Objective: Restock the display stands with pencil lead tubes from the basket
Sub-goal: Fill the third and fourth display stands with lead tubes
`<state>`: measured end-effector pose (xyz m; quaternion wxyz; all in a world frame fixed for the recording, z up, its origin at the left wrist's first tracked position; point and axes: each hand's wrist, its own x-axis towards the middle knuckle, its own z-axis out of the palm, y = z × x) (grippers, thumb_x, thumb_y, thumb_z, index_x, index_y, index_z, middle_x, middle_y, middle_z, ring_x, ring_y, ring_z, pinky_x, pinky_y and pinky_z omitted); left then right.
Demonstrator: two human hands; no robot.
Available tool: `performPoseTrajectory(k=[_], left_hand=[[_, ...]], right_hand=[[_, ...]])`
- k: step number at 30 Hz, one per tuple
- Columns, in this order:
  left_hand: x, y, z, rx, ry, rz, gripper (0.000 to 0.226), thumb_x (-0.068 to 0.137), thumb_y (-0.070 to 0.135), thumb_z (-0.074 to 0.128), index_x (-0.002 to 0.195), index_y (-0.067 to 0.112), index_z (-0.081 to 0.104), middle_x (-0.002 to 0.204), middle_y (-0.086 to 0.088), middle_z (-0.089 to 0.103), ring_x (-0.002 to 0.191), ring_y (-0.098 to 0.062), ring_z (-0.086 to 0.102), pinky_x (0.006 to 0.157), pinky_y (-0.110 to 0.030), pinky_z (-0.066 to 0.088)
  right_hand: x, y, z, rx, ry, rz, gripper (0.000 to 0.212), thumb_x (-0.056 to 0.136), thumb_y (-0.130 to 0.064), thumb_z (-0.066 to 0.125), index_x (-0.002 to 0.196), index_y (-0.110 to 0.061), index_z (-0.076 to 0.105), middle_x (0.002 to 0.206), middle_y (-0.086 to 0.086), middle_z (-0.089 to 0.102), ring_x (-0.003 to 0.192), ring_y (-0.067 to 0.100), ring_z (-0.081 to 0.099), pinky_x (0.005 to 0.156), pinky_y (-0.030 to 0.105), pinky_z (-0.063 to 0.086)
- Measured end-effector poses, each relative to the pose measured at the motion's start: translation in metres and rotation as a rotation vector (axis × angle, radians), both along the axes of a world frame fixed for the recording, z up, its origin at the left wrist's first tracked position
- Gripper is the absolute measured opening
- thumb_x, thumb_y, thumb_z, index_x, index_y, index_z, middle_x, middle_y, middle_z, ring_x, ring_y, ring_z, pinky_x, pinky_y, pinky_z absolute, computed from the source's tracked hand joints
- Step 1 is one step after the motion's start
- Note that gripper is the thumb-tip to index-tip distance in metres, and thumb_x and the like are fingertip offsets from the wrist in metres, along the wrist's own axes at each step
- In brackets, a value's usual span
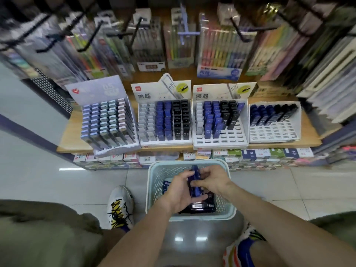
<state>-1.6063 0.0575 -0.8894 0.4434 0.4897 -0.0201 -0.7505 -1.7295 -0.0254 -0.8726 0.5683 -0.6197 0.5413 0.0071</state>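
A pale blue perforated basket (154, 189) stands on the floor between my feet. Dark lead tube packs (200, 206) lie at its bottom. Over the basket my left hand (178, 191) holds a bunch of blue lead tubes (195, 178), and my right hand (210, 179) pinches the same bunch from the right. On the wooden shelf stand several display stands: a pastel one (107, 120) and a full white one (163, 120) at the left, a partly filled one (219, 122), and a mostly bare one (273, 122) at the right.
Packs of pens and markers hang on black hooks (134, 35) above the shelf. Boxed stock (250, 155) lines the level under the shelf edge. My two sneakers (120, 207) flank the basket on the glossy tiled floor.
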Motion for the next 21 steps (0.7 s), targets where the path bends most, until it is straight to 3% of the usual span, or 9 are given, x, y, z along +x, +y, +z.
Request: performPoseTrajectory(k=[2,7,11,13,15,21], left_hand=[[-0.002,-0.005,0.026,-0.052,-0.049,0.005,0.036,0.105,0.024,0.046,0.136,0.012,0.057,0.127,-0.013,0.070,0.093,-0.025,0.070,0.081,-0.042,0.059],[0.004,-0.022,0.101,-0.232,-0.076,-0.037,0.034,0.105,0.020,0.050,0.138,0.016,0.048,0.123,-0.011,0.072,0.092,-0.031,0.068,0.071,-0.037,0.056],[0.009,-0.028,0.160,-0.306,-0.056,-0.065,0.027,0.104,0.018,0.051,0.131,0.017,0.053,0.119,-0.016,0.072,0.097,-0.037,0.065,0.066,-0.036,0.055],[0.014,-0.030,0.180,-0.322,-0.057,-0.086,0.031,0.104,0.019,0.052,0.135,0.015,0.050,0.128,-0.022,0.067,0.106,-0.041,0.063,0.064,-0.036,0.056],[0.020,-0.030,0.195,-0.343,-0.062,-0.101,0.036,0.103,0.018,0.053,0.139,0.017,0.050,0.132,-0.025,0.065,0.108,-0.043,0.064,0.068,-0.037,0.057],[0.027,-0.033,0.195,-0.340,-0.153,-0.060,0.030,0.104,0.014,0.055,0.133,0.016,0.052,0.118,-0.024,0.071,0.104,-0.046,0.068,0.072,-0.042,0.057]], right_hand=[[-0.003,-0.002,0.030,-0.042,-0.028,0.046,0.032,0.068,-0.015,0.092,0.093,-0.025,0.074,0.084,-0.002,0.076,0.080,0.013,0.073,0.076,0.031,0.062],[-0.014,-0.024,0.109,-0.089,-0.117,0.053,0.040,0.074,-0.003,0.086,0.110,-0.010,0.070,0.100,0.013,0.073,0.086,0.022,0.073,0.080,0.037,0.063],[-0.019,-0.035,0.171,-0.117,-0.189,0.030,0.035,0.076,0.003,0.083,0.108,0.000,0.068,0.089,0.013,0.067,0.062,0.010,0.065,0.054,0.021,0.055],[-0.019,-0.038,0.191,-0.102,-0.238,0.018,0.030,0.076,0.002,0.084,0.102,-0.001,0.069,0.083,0.011,0.067,0.060,0.010,0.064,0.053,0.023,0.055],[-0.021,-0.040,0.204,-0.115,-0.276,0.033,0.024,0.076,-0.004,0.085,0.097,-0.006,0.072,0.078,0.005,0.070,0.065,0.009,0.065,0.057,0.024,0.053],[-0.026,-0.045,0.201,-0.137,-0.396,-0.043,0.018,0.087,-0.008,0.077,0.103,-0.009,0.067,0.078,0.001,0.066,0.068,0.008,0.061,0.064,0.028,0.051]])
